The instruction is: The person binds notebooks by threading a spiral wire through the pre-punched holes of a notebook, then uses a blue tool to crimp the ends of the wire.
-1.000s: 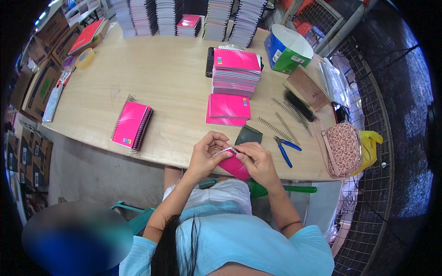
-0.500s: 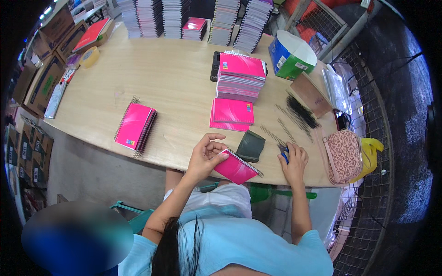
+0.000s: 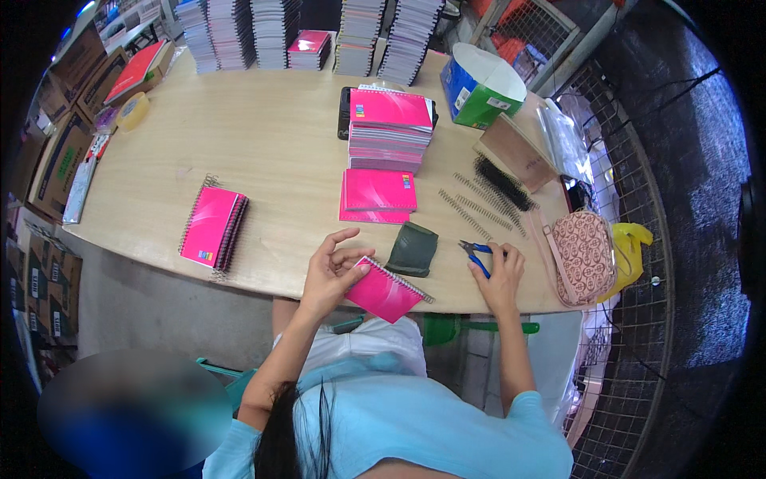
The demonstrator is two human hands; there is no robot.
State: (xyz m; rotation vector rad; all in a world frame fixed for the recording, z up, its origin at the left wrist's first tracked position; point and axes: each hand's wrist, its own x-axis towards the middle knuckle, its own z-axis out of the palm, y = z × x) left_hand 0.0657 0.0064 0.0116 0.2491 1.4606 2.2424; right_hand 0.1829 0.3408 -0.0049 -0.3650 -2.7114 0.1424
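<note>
A small pink notebook (image 3: 384,294) with a wire coil along its upper right edge is pinched by one corner in my left hand (image 3: 329,275). The coil's end sticks out past the cover. At the table's front edge my right hand (image 3: 501,279) is closed around blue-handled pliers (image 3: 476,253), their jaws parted and pointing up and left. Between my hands lies a dark green folded piece (image 3: 412,250). Beyond the pliers several loose wire coils (image 3: 483,203) rest beside a dense dark bundle of coils (image 3: 501,184).
Unbound pink notebooks (image 3: 389,148) are piled in the middle. A stack of coil-bound pink ones (image 3: 214,227) stands at left. Tall notebook stacks (image 3: 356,36) line the back. On the right are a cut-open box (image 3: 485,88), a wooden block (image 3: 517,152) and a patterned pouch (image 3: 585,251).
My right hand has lifted the pliers slightly, and their parted jaws now show. The left hand keeps its hold on the notebook. The whole view has shifted a little.
</note>
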